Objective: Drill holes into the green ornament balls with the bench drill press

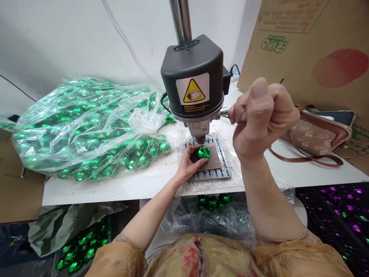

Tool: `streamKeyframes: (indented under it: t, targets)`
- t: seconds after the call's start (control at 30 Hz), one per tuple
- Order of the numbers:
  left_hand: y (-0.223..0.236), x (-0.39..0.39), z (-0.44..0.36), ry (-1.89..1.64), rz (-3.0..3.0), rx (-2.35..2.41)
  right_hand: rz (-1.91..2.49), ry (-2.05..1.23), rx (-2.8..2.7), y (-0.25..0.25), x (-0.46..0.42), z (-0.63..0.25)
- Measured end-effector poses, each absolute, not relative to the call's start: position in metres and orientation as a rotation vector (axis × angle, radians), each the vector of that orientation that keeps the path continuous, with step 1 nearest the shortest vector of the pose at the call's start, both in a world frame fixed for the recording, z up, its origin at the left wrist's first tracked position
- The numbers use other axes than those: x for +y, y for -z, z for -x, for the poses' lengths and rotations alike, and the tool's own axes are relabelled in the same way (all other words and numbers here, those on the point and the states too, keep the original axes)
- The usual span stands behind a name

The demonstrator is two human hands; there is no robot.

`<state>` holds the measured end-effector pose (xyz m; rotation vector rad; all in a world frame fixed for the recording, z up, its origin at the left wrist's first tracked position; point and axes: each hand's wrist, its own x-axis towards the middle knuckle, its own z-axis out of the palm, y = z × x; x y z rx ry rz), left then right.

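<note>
A shiny green faceted ball sits on a brown board over the slotted metal base plate. My left hand holds the ball between thumb and fingers, closed around its left and front side. Right above it, the tip of the black bench drill press meets the ball's top; my fingers partly hide the contact. My right hand is raised at the machine's right side, closed in a fist around the lever, whose outer end is hidden inside the hand.
A large clear bag of green balls lies on the white table to the left. A patterned purse and a big cardboard box stand at right. Dark crumbs surround the base. More green balls lie in plastic below the table edge.
</note>
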<state>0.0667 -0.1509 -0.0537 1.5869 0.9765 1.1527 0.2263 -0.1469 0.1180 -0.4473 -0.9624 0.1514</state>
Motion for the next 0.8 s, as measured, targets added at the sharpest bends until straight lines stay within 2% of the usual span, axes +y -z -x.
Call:
streamKeyframes:
  t: [0.8]
  targets:
    - [0.061, -0.149, -0.067, -1.168, -1.575, 0.983, 0.255, -0.006, -0.980, -0.083, -0.144, -0.226]
